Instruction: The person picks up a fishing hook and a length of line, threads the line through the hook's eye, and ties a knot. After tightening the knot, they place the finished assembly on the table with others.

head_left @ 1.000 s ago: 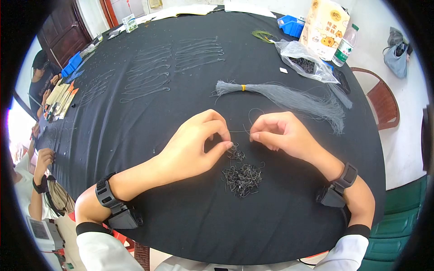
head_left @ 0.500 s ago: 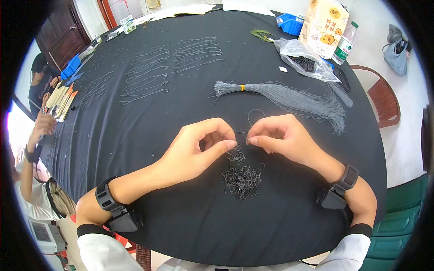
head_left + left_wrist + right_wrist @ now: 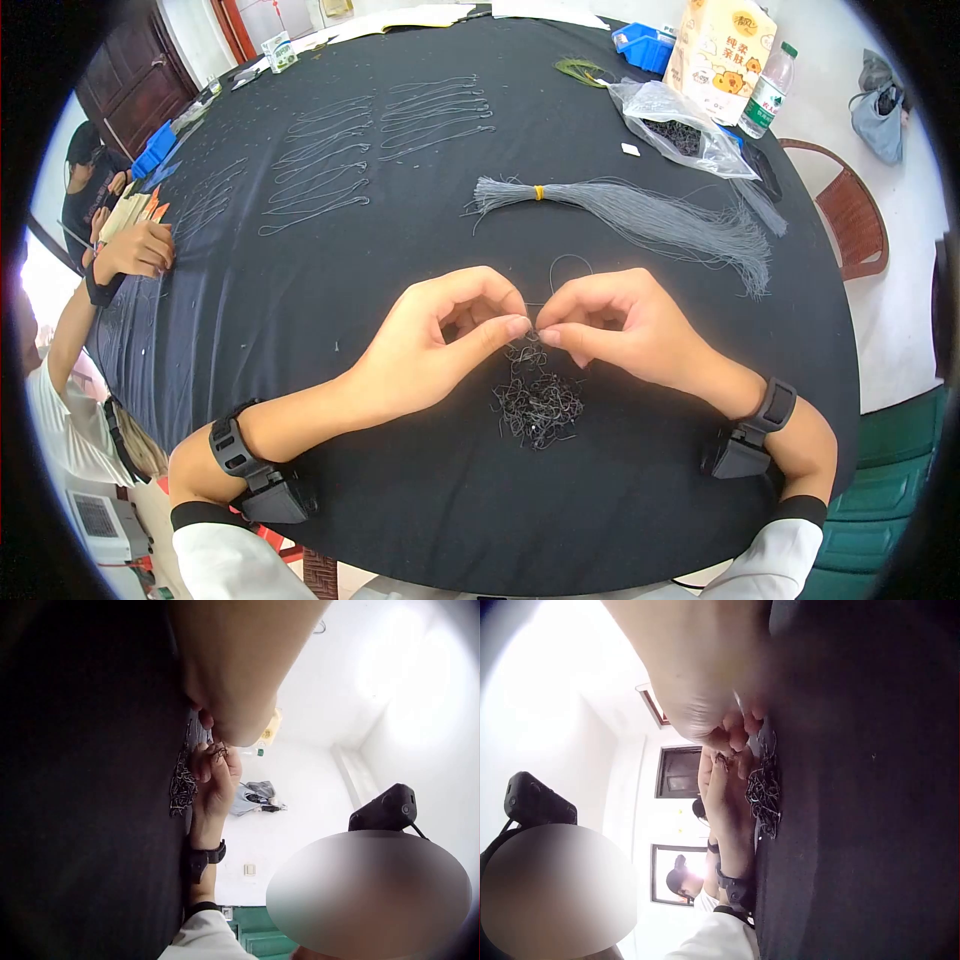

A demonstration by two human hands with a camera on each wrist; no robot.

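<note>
In the head view my left hand [image 3: 430,345] and right hand [image 3: 630,320] meet fingertip to fingertip over the table. Thumb and index finger of the left hand pinch a small dark fish hook, and its curved wire [image 3: 721,760] shows at the thumb in the right wrist view. The right hand pinches a thin grey fishing line [image 3: 572,256], which loops up behind its fingers; a short stretch also spans to the left hand. Just below the fingertips lies a tangled pile of dark fish hooks [image 3: 540,408], with a few strewn up toward the hands.
Beyond the right hand lies a bundle of grey line [image 3: 620,215] with a yellow tie. Looped lines [image 3: 430,115] lie in rows at the far left. A plastic bag of hooks [image 3: 680,130], tissue pack [image 3: 722,60] and bottle [image 3: 768,90] stand back right. Other people sit left.
My hands have drawn together until their fingertips nearly meet, the right hand moving left and both slightly nearer me. At the left, another person's arm has reached forward across the table edge.
</note>
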